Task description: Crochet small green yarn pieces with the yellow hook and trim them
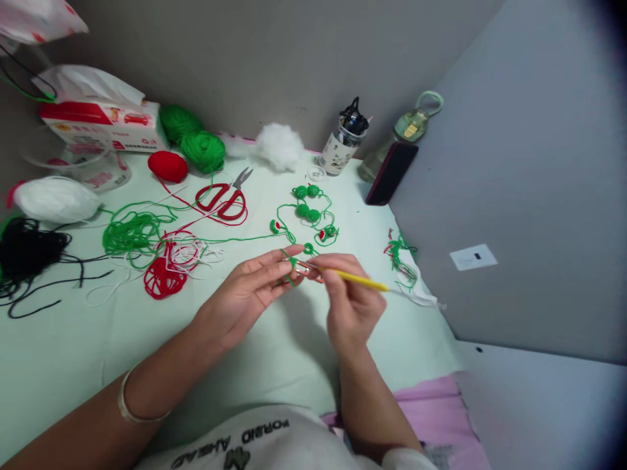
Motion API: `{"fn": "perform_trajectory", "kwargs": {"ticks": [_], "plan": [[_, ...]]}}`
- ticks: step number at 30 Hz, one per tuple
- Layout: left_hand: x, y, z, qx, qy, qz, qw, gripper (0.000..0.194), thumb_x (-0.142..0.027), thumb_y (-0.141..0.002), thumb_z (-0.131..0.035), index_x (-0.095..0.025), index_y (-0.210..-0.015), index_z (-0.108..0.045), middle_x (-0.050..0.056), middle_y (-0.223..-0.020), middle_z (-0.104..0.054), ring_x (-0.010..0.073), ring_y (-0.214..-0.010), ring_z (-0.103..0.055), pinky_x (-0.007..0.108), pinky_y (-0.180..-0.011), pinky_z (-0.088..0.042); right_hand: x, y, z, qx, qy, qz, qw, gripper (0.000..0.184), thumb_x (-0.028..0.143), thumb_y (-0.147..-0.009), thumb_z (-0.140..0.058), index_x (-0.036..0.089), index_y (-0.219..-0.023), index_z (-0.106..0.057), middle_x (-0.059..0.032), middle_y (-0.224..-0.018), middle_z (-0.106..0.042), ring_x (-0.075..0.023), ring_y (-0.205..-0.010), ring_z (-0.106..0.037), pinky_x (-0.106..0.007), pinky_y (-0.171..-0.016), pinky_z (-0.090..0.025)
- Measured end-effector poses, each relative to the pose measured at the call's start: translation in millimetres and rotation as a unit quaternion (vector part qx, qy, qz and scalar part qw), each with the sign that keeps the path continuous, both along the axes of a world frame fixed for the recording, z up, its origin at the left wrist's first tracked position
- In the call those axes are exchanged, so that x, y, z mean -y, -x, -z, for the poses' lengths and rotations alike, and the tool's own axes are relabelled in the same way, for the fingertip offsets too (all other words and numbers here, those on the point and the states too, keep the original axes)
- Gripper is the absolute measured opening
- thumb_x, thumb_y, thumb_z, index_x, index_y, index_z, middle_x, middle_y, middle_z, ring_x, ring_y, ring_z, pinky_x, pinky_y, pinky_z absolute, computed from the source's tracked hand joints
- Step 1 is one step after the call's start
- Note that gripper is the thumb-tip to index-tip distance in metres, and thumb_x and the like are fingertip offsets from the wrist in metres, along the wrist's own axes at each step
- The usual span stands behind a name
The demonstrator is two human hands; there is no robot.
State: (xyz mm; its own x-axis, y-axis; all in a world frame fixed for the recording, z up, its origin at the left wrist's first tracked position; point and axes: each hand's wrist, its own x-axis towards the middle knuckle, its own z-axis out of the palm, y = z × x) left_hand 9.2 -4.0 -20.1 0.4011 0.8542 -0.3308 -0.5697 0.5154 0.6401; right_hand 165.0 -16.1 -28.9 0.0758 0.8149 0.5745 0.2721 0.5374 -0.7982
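My left hand (pixel 249 287) pinches a small green crochet piece (pixel 294 263) with green yarn running off it, fingers closed around it. My right hand (pixel 350 300) grips a yellow-handled crochet hook (pixel 360 280), its metal tip at the green piece. Both hands hover over the pale green table cover (pixel 73 352), close together. Several finished small green crochet balls (pixel 307 202) lie on the table just beyond the hands.
Red-handled scissors (pixel 225 196), loose green yarn (pixel 130 235), red and white yarn tangle (pixel 169 264), black yarn (pixel 24 251), green yarn balls (pixel 193 140), a red ball (pixel 168 166), white stuffing (pixel 280 145), tissue box (pixel 105 124), jar (pixel 341 147), bottle (pixel 399 134), dark phone (pixel 392 173), yarn scraps (pixel 401 258).
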Motion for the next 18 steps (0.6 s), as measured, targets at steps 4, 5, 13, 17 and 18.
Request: {"fn": "perform_trajectory", "kwargs": {"ticks": [4,5,13,17,18], "plan": [[0,2,-0.5,-0.077,-0.031,-0.038,0.996,0.034,-0.024,-0.084,-0.075,-0.024,-0.118,-0.074,0.0,-0.095,-0.072,0.0136,-0.09,-0.065,0.025,-0.089,-0.049,-5,-3,-2.2,-0.129,0.102,-0.04,0.986,0.019,0.027,-0.099,-0.053,0.021,-0.095,-0.071,-0.0032,-0.083,-0.069,-0.0137,-0.063,-0.064,-0.031,-0.059,-0.057],[2,1,-0.4,-0.094,-0.048,-0.052,0.993,0.039,-0.024,-0.083,-0.076,-0.025,-0.122,-0.072,-0.001,-0.091,-0.07,0.0128,-0.088,-0.064,0.024,-0.087,-0.048,-4,-2,-1.9,-0.109,0.098,-0.045,0.988,0.018,0.026,-0.099,-0.054,0.022,-0.096,-0.071,-0.0034,-0.085,-0.069,-0.0146,-0.068,-0.066,-0.031,-0.062,-0.058],[9,-7,-6.2,-0.057,-0.042,-0.012,0.997,0.052,-0.022,-0.083,-0.077,-0.022,-0.133,-0.061,0.0,-0.095,-0.07,0.0129,-0.095,-0.063,0.026,-0.094,-0.044,4,7,-0.2,0.042,-0.045,0.024,0.998,0.03,0.01,-0.092,-0.062,0.03,-0.11,-0.075,-0.0058,-0.105,-0.077,-0.0214,-0.097,-0.07,-0.041,-0.082,-0.059],[6,-1,-8.7,-0.062,-0.046,0.011,0.997,0.051,-0.02,-0.081,-0.079,-0.024,-0.13,-0.066,-0.001,-0.092,-0.067,0.0139,-0.094,-0.061,0.028,-0.096,-0.042,-4,0,-0.5,-0.135,0.076,-0.038,0.987,0.014,0.023,-0.094,-0.064,0.027,-0.098,-0.076,-0.0035,-0.093,-0.076,-0.0184,-0.086,-0.07,-0.034,-0.072,-0.058],[6,-1,-8.5,-0.062,-0.048,0.014,0.997,0.05,-0.021,-0.081,-0.079,-0.024,-0.129,-0.066,-0.001,-0.091,-0.066,0.0143,-0.094,-0.061,0.029,-0.096,-0.042,-5,-2,-0.5,-0.17,0.103,-0.055,0.978,0.013,0.026,-0.094,-0.064,0.026,-0.098,-0.076,-0.0033,-0.092,-0.075,-0.0171,-0.082,-0.07,-0.032,-0.069,-0.057]]}}
